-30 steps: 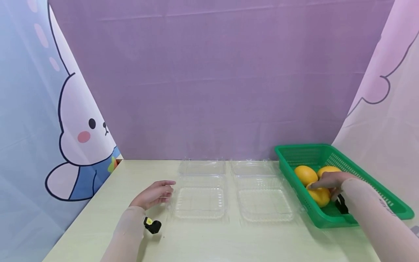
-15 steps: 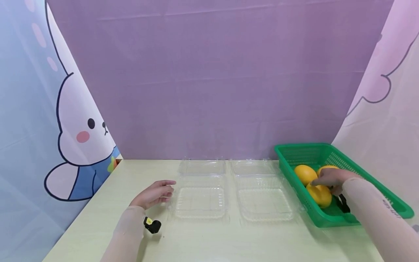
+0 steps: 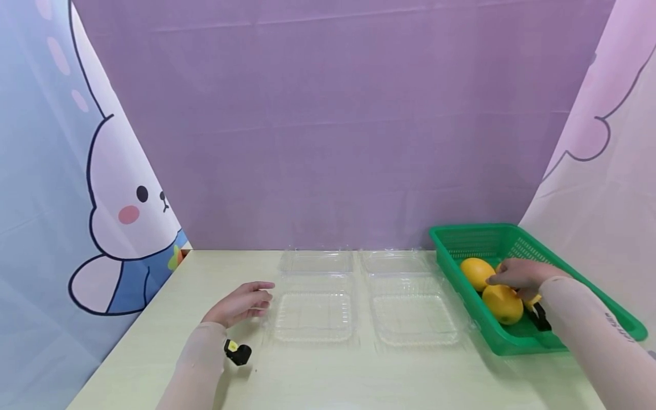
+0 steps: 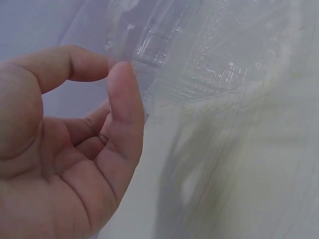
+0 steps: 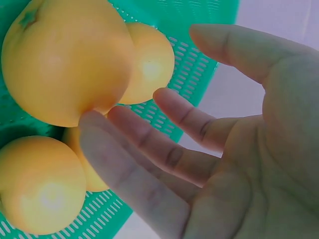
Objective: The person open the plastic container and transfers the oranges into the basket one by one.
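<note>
My left hand (image 3: 238, 306) hovers beside the left edge of a clear plastic clamshell box (image 3: 314, 316), which has its lid folded back. In the left wrist view its fingers are loosely bent close to the box's rim (image 4: 199, 79); whether they touch is unclear. My right hand (image 3: 525, 276) is over a green basket (image 3: 528, 345) that contains several oranges. Below its fingertips sits the front orange (image 3: 502, 306). The right wrist view shows that hand (image 5: 224, 144) with spread fingers, one fingertip at or near a large orange (image 5: 67, 59).
A second clear clamshell box (image 3: 416, 319) lies opened between the first box and the basket. Purple cloth (image 3: 328, 125) hangs behind the table (image 3: 307, 381). Printed curtains stand on both sides, one with a rabbit (image 3: 128, 210).
My right hand has lifted and shifted slightly right within the basket, exposing more of the front orange and a patch of another beneath the hand. My left hand stays put.
</note>
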Motion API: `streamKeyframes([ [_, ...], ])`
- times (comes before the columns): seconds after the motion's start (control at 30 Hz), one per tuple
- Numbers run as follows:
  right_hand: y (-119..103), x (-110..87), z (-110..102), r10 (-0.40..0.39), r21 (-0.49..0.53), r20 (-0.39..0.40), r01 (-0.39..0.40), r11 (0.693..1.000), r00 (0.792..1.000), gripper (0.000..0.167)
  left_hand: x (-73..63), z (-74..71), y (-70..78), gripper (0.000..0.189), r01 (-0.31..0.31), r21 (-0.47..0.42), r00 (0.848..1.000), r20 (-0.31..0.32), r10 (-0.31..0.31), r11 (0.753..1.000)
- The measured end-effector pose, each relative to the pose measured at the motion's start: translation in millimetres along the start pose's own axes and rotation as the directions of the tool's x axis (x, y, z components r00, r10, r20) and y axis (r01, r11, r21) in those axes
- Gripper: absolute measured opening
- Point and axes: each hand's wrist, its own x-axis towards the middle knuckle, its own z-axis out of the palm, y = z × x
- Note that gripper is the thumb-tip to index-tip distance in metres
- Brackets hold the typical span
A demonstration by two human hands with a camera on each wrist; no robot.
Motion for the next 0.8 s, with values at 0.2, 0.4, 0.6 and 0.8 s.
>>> streamKeyframes([
  [0.2, -3.7, -3.1, -4.7, -0.036, -0.027, -0.006, 0.036, 0.999, 0.999, 0.056, 0.1, -0.6, -0.3, 0.055, 0.002, -0.006, 1.0, 0.001, -0.002, 1.0],
  [0.4, -13.3, -6.1, -8.4, -0.073, -0.082, -0.051, 0.069, 0.994, 0.996, 0.063, -0.1, -2.1, -0.8, 0.057, 0.005, -0.012, 1.0, -0.014, -0.005, 1.0],
  [0.6, -21.1, -4.8, -6.0, -0.107, -0.117, -0.092, 0.096, 0.988, 0.99, 0.062, -0.1, -2.2, -0.7, 0.055, 0.013, -0.008, 0.999, -0.03, -0.013, 1.0],
  [0.8, -30.7, -4.0, -2.2, -0.126, -0.148, -0.129, 0.106, 0.983, 0.984, 0.061, -2.5, -2.4, 1.9, 0.053, 0.011, 0.007, 0.999, -0.048, -0.011, 1.0],
])
